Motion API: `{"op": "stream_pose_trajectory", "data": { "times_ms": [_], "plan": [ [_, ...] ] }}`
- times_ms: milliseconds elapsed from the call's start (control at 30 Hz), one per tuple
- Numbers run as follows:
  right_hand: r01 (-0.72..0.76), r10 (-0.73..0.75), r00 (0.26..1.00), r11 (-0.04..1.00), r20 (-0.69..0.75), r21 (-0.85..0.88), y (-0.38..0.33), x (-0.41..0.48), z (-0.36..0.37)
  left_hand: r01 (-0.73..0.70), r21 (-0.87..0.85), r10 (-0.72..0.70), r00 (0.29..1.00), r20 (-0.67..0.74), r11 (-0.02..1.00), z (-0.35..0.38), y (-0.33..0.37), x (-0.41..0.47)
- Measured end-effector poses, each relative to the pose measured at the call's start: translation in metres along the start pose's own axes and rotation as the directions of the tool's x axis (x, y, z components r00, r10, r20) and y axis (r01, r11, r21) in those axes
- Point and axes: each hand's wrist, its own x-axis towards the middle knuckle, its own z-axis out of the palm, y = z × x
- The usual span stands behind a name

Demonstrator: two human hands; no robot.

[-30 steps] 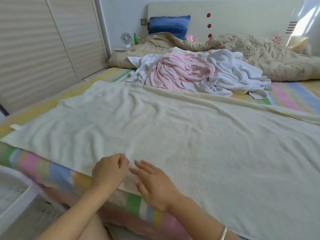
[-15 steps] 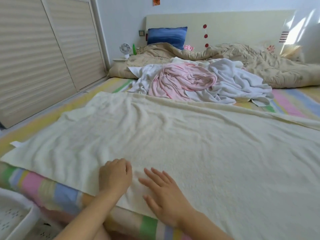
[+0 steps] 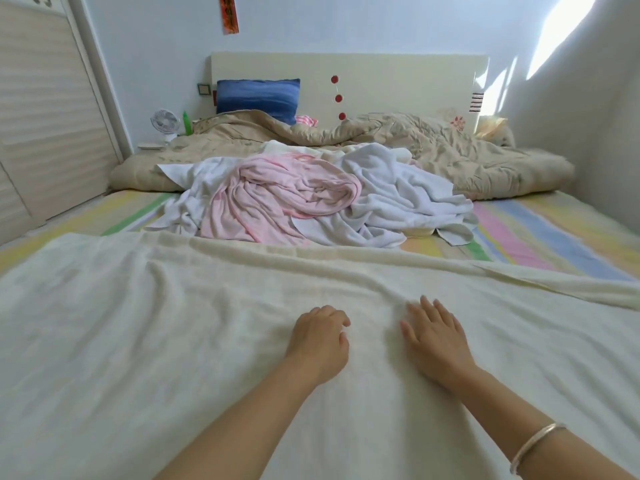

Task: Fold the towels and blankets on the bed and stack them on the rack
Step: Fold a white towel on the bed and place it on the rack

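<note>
Cream towel (image 3: 173, 323) lies spread flat, and smoothing seems to be the step in hand. On its middle the left hand (image 3: 320, 344) rests with fingers curled, grip unclear; beside it the right hand (image 3: 436, 341) presses flat, fingers straight. Next, an edge likely needs lifting to fold it over.

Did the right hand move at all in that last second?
Yes. The right hand slid forward over the towel, away from its near edge, toward the pink cloth.

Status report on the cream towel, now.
Hands: left hand curled on the cream towel, grip unclear; right hand flat on it. Towel spread out, not yet folded. Beyond it the pink and white pile, clear of both hands.
</note>
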Motion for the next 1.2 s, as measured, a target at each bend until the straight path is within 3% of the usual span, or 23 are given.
{"op": "stream_pose_trajectory", "data": {
  "times_ms": [133, 233, 300, 467, 567, 733, 833, 900, 967, 1067, 1133, 1200],
  "plan": [
    [-0.071, 0.072, 0.981, 0.997, -0.179, 0.015, 0.055, 0.086, -0.022, -0.007, -0.002, 0.007, 0.999, -0.048, 1.000, 0.015, 0.001, 0.098],
    [-0.133, 0.104, 0.956, 0.987, -0.275, -0.087, 0.098, 0.140, -0.037, -0.013, -0.001, 0.013, 0.994, -0.109, 1.000, 0.023, 0.000, 0.168],
    [-0.181, 0.152, 0.952, 0.979, -0.267, -0.089, 0.125, 0.169, -0.042, 0.001, 0.028, 0.002, 0.993, -0.119, 1.000, 0.026, -0.004, 0.206],
    [-0.258, 0.246, 0.955, 0.964, -0.163, -0.059, 0.156, 0.217, -0.043, 0.224, 0.058, -0.229, 0.968, 0.103, 0.973, 0.032, -0.018, 0.256],
    [-0.168, 0.156, 0.981, 0.980, -0.115, -0.105, 0.160, 0.228, -0.051, 0.275, 0.054, -0.278, 0.958, 0.067, 0.960, 0.029, -0.029, 0.271],
    [0.019, -0.017, 1.000, 0.997, 0.025, -0.080, 0.173, 0.221, -0.061, 0.151, 0.001, -0.142, 0.925, 0.352, 0.989, 0.015, -0.031, 0.266],
    [0.113, -0.110, 0.993, 0.984, 0.031, -0.137, 0.179, 0.216, -0.062, 0.131, 0.017, -0.127, 0.913, 0.388, 0.991, 0.006, -0.028, 0.264],
    [0.163, -0.166, 0.986, 0.956, 0.009, -0.242, 0.180, 0.215, -0.062, 0.099, 0.072, -0.117, 0.936, 0.332, 0.993, 0.005, -0.028, 0.266],
    [0.210, -0.238, 0.970, 0.914, -0.040, -0.347, 0.179, 0.216, -0.059, 0.088, 0.153, -0.114, 0.979, 0.168, 0.984, 0.005, -0.025, 0.267],
    [0.206, -0.325, 0.895, 0.909, -0.306, -0.362, 0.178, 0.218, -0.057, 0.143, 0.246, -0.101, 0.980, -0.173, 0.959, 0.012, -0.018, 0.276],
    [0.062, -0.197, 0.845, 0.959, -0.497, -0.275, 0.171, 0.223, -0.060, 0.200, 0.193, -0.139, 0.947, -0.291, 0.961, 0.021, -0.014, 0.284],
    [-0.077, 0.003, 0.825, 0.991, -0.565, -0.107, 0.162, 0.234, -0.062, 0.240, 0.121, -0.191, 0.928, -0.321, 0.963, 0.032, -0.009, 0.288]
  ]
}}
